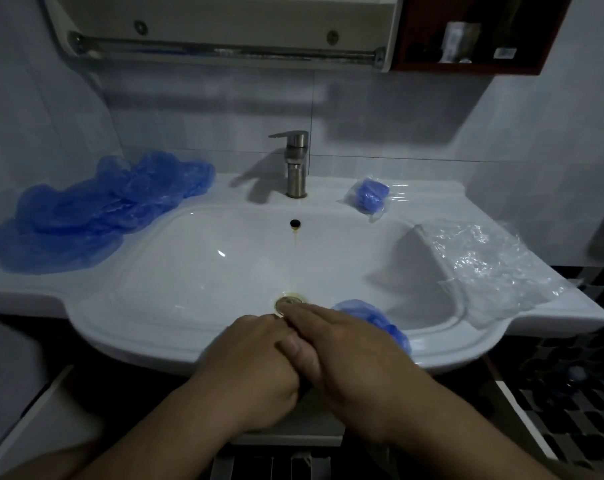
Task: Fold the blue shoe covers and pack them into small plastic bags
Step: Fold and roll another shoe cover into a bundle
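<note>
L hand (255, 358), R hand (349, 348) pressing shoe cover (380, 318)

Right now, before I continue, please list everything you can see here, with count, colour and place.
sink: one, white, centre
tap: one, steel, behind basin
loose covers: several, blue, heaped on left counter
packed bag: one, clear, blue inside, back right counter
empty bags: pile, clear, right counter
cover: one, blue, sink front, under right hand
rail: one, steel, above
shelf: one, red-brown, top right
left hand: sink front, partly under right hand
right hand: flat on cover
</note>
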